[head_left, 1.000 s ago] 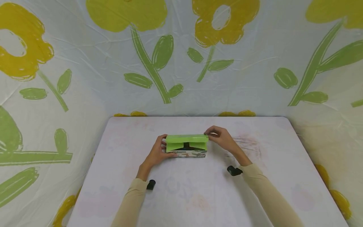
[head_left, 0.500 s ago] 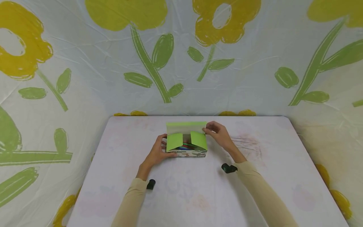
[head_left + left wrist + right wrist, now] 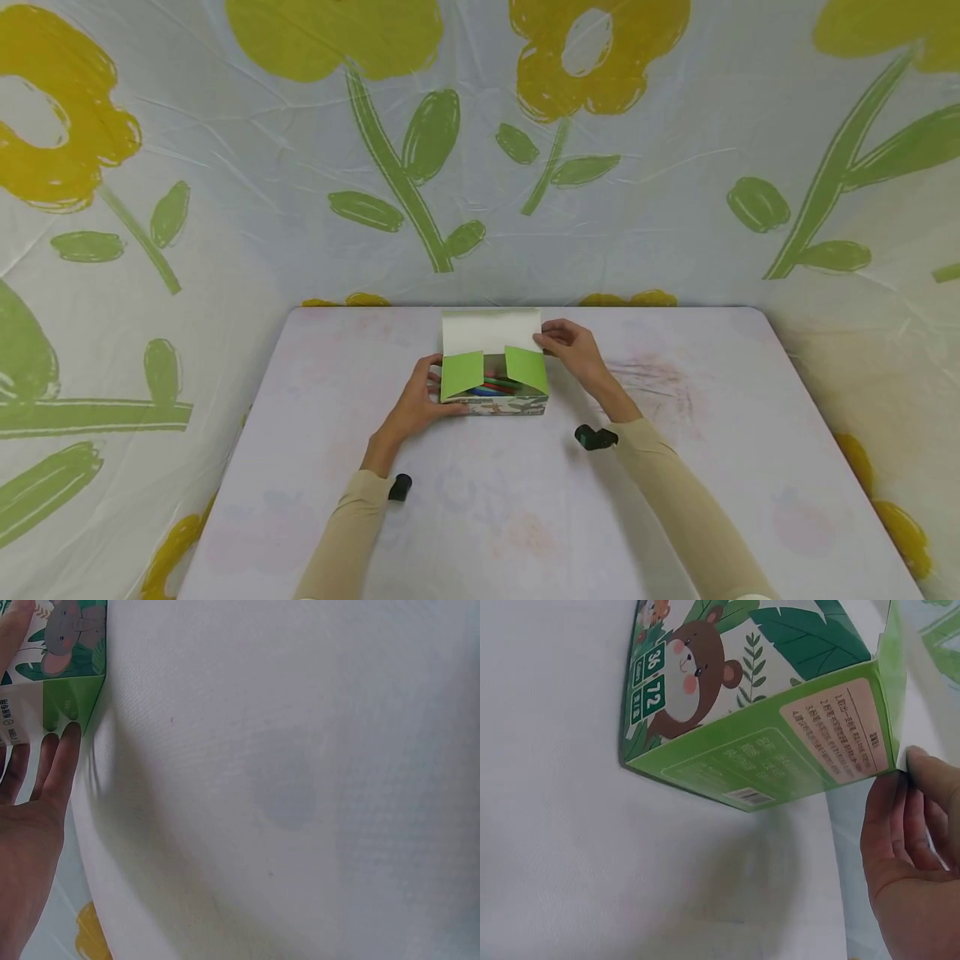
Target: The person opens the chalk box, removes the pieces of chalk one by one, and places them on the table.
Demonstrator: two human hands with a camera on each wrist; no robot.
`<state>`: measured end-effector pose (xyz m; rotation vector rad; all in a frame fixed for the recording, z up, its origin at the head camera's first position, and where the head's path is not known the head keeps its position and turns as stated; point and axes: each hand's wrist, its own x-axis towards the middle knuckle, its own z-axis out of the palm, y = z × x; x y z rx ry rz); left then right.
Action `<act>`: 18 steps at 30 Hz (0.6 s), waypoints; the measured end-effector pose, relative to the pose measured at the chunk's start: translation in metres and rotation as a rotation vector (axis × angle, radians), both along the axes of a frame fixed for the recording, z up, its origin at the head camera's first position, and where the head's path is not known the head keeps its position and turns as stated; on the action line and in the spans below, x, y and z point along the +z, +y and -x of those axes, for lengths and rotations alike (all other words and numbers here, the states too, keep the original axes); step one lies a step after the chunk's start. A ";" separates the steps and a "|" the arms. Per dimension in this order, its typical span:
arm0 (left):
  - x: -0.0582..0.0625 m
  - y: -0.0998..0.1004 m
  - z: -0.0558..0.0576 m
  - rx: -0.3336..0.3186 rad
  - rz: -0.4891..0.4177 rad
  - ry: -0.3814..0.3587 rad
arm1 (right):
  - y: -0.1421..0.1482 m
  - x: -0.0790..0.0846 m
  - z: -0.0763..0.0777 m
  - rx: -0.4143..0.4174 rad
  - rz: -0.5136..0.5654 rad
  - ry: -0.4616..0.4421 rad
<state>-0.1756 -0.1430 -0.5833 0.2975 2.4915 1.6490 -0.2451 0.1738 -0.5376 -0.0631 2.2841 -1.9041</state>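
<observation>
A small cardboard box (image 3: 507, 406) with green flaps and cartoon animals printed on its front stands near the back of the table. Its lid (image 3: 491, 332) is raised, showing a white inside, and two green side flaps (image 3: 462, 374) slope over the opening. Between them lie slim red, green and blue sticks (image 3: 495, 386), mostly hidden. My left hand (image 3: 412, 402) grips the box's left end, thumb along the front and fingers against the green end panel (image 3: 71, 701). On the other side, my right hand (image 3: 577, 350) pinches the lid's right edge; in the right wrist view thumb and fingertips meet at that corner.
The white table (image 3: 480, 517) bears faint coloured marks, with a reddish-brown scribble (image 3: 660, 383) right of the box. Flower-printed cloth (image 3: 480, 167) hangs close behind the table and at both sides. A dark wrist camera (image 3: 596, 437) sits by the right sleeve.
The right hand has lifted the green lid up and back, from over the opening to upright, uncovering the side flaps and coloured sticks. The left hand has stayed on the box's left end.
</observation>
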 end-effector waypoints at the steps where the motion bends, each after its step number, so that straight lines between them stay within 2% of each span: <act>1: 0.000 0.000 0.000 0.000 -0.001 0.000 | 0.000 0.000 0.000 -0.006 0.008 -0.012; 7: -0.001 0.001 0.000 -0.001 -0.002 0.007 | -0.002 -0.003 0.001 -0.041 0.005 -0.074; 18: 0.001 0.002 -0.001 0.009 0.003 0.008 | -0.008 -0.007 0.000 -0.091 -0.097 -0.213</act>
